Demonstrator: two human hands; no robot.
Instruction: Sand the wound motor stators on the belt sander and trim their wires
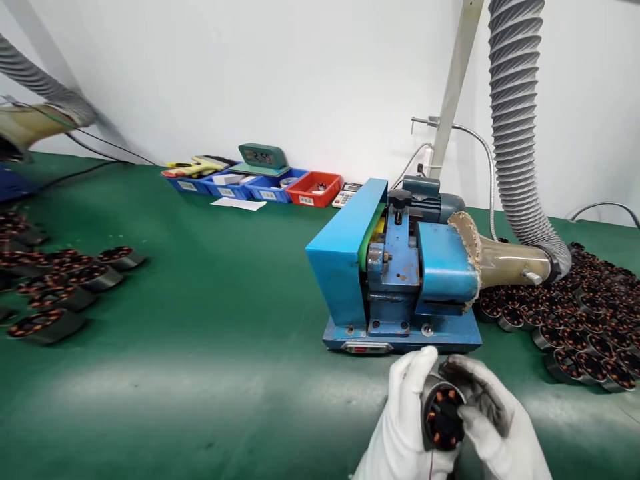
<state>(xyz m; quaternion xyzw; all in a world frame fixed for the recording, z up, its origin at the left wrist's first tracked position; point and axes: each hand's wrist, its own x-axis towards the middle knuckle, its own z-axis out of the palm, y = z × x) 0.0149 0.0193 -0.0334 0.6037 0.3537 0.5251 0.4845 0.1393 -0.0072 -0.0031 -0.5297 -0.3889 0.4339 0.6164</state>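
Both my hands wear white gloves and meet low in the view, just in front of a blue bench machine (400,280). Between them is a round motor stator (443,417) with copper windings and a dark metal ring. My left hand (403,420) wraps its left side, fingers curled over the top. My right hand (493,423) pinches its right edge with grey-stained fingertips. A thin wire hangs from the stator's underside.
A ribbed grey hose (515,133) feeds the machine's right end. Several stators (580,313) lie heaped on the right; more stators (60,280) lie on the left of the green mat (210,320). Blue bins (235,187), a red bin (316,190) and a clock (263,158) stand by the wall.
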